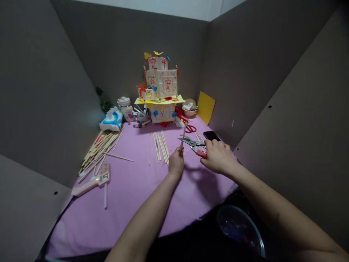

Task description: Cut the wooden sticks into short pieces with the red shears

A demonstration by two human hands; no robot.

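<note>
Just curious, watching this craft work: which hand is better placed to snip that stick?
The right hand, probably: it grips the cutters, whose blades sit at the stick. The left hand only holds that stick upright.

A pale wooden stick (182,136) in the left hand (176,162) meets grey-bladed, red-handled metal snips (192,143) in the right hand (218,157), above a lilac cloth-covered table (131,189). Beyond both hands, a cream stick-built model house (161,85) bears red characters over a yellow paper sheet (159,100); left of the left hand lies a pale pink plastic glue gun (91,183).
</note>
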